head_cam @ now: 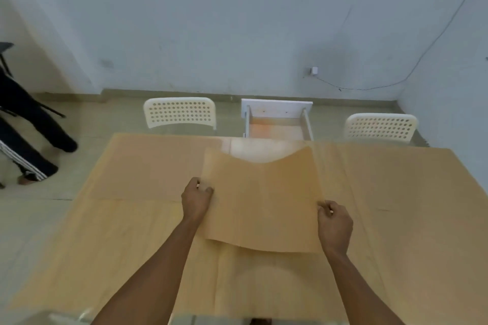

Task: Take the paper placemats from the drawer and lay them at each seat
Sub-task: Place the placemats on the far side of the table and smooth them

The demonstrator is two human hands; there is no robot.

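A tan paper placemat [261,200] hangs over the middle of the light wooden table [126,232], sagging along its far edge. My left hand [196,199] pinches its left edge and my right hand [334,224] pinches its right edge. Beyond the table's far edge a white drawer [277,124] stands pulled open, and its floor shows no placemats. More paper sheets seem to lie flat on the table at far left [158,166] and far right [383,179], hard to tell from the tabletop.
Two white perforated chairs stand at the far side, one on the left [180,113] and one on the right [380,127]. A person's legs in dark trousers [29,126] are at the left. A cable [369,88] runs along the wall.
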